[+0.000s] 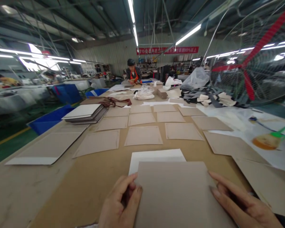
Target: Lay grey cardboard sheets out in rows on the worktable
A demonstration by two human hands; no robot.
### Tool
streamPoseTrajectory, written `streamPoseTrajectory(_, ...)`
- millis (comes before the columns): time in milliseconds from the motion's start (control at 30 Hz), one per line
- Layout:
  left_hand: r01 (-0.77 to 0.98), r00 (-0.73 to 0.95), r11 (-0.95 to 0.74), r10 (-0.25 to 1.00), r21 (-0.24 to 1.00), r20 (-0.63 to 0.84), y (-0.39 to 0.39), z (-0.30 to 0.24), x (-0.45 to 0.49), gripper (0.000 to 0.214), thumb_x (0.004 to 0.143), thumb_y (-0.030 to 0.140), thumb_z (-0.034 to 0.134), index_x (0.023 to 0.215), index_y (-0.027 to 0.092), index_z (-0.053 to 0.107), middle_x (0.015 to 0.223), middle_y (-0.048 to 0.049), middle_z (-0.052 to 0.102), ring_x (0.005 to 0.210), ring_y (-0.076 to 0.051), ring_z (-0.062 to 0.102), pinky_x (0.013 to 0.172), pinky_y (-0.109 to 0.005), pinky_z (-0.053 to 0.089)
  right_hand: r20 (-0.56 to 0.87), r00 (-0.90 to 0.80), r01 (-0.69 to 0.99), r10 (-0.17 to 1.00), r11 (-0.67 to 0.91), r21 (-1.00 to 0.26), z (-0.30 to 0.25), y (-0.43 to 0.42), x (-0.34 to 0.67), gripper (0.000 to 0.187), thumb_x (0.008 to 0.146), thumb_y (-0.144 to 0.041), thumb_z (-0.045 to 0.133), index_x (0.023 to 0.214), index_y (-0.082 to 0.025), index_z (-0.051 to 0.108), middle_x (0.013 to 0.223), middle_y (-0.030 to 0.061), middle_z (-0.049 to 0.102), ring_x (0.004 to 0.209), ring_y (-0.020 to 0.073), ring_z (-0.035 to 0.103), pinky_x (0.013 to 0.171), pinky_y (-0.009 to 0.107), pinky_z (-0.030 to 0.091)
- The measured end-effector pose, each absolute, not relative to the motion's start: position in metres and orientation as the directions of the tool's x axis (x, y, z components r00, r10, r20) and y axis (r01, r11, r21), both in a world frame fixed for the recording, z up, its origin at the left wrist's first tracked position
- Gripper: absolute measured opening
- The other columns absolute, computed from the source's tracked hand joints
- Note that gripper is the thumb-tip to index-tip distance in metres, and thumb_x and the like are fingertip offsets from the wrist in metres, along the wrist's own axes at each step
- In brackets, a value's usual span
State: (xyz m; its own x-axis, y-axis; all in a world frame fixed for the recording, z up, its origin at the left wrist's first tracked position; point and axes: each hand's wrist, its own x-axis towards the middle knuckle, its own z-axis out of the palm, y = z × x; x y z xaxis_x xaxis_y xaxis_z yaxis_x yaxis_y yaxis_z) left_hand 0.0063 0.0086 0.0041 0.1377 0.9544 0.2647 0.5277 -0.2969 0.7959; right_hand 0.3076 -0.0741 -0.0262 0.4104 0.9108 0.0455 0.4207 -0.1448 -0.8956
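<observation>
A taupe rectangular panel (173, 193) lies in front of me at the near edge of the view. My left hand (123, 199) pinches its left edge between thumb and fingers. On the opposite edge, my right hand (237, 199) grips it the same way. Beyond the panel, and partly covered by it, is a white sheet (156, 156) on the table. Several similar taupe pieces, such as this flat piece (143, 135), are laid out in rows farther off. Whether the panel touches the tabletop cannot be made out.
On the left stands a stack of panels (85, 112), with a larger board (47, 145) nearer me. Blue bins (49, 118) flank the table (61, 180). A large red-bladed fan (243, 66) and a green-handled container (267, 141) are at right. Another person (133, 74) works at the far end.
</observation>
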Motion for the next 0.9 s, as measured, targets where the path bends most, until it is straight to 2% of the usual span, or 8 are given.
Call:
streamPoseTrajectory(167, 0.585, 0.071, -0.243, 0.966, 0.774, 0.250, 0.032, 0.003, 0.003, 0.026, 0.081, 0.038, 0.055, 0.100, 0.022, 0.064, 0.072, 0.0023, 0.056, 0.065, -0.013, 0.056, 0.061, -0.022, 0.045, 0.010, 0.355, 0.467, 0.935, -0.168, -0.868, -0.007, -0.028, 0.301, 0.058, 0.074, -0.059, 0.059, 0.118, -0.021, 0.065, 0.085, 0.0033, 0.065, 0.075, 0.0207, 0.063, 0.059, 0.019, 0.052)
streamPoseTrajectory(300, 0.605, 0.069, -0.200, 0.978, 0.770, 0.199, 0.048, 0.002, 0.002, 0.026, 0.083, 0.038, 0.053, 0.100, 0.022, 0.064, 0.071, 0.0028, 0.051, 0.065, -0.013, 0.053, 0.061, -0.023, 0.043, -0.004, 0.284, 0.532, 0.959, -0.161, -0.831, -0.017, -0.001, 0.300, 0.052, 0.078, -0.054, 0.057, 0.120, -0.023, 0.063, 0.081, 0.0001, 0.063, 0.074, 0.0180, 0.062, 0.060, 0.018, 0.050)
streamPoseTrajectory(467, 0.591, 0.041, -0.136, 0.989, 0.795, 0.140, 0.058, -0.002, 0.003, 0.027, 0.082, 0.039, 0.053, 0.100, 0.022, 0.063, 0.071, 0.0028, 0.051, 0.065, -0.014, 0.053, 0.062, -0.024, 0.043, 0.036, 0.258, 0.550, 0.966, -0.116, -0.827, -0.030, 0.011, 0.299, 0.049, 0.082, -0.051, 0.054, 0.117, -0.019, 0.064, 0.070, -0.0005, 0.057, 0.065, 0.0163, 0.059, 0.056, 0.018, 0.049)
streamPoseTrajectory(633, 0.542, 0.013, -0.071, 0.997, 0.837, 0.077, 0.060, -0.010, 0.002, 0.027, 0.081, 0.040, 0.055, 0.099, 0.022, 0.064, 0.069, 0.0026, 0.053, 0.064, -0.014, 0.054, 0.061, -0.023, 0.044, -0.074, 0.212, 0.506, 0.974, -0.175, -0.845, -0.037, 0.007, 0.307, 0.050, 0.082, -0.049, 0.058, 0.123, -0.021, 0.060, 0.079, 0.0016, 0.061, 0.075, 0.0193, 0.063, 0.060, 0.017, 0.052)
streamPoseTrajectory(900, 0.539, -0.002, -0.054, 0.998, 0.841, 0.065, 0.064, -0.013, 0.000, 0.028, 0.080, 0.043, 0.057, 0.097, 0.023, 0.066, 0.068, 0.0026, 0.053, 0.063, -0.014, 0.054, 0.060, -0.022, 0.045, -0.063, 0.258, 0.484, 0.964, -0.185, -0.855, -0.045, 0.005, 0.310, 0.044, 0.076, -0.048, 0.065, 0.115, -0.028, 0.066, 0.075, -0.0007, 0.062, 0.067, 0.0168, 0.063, 0.058, 0.014, 0.052)
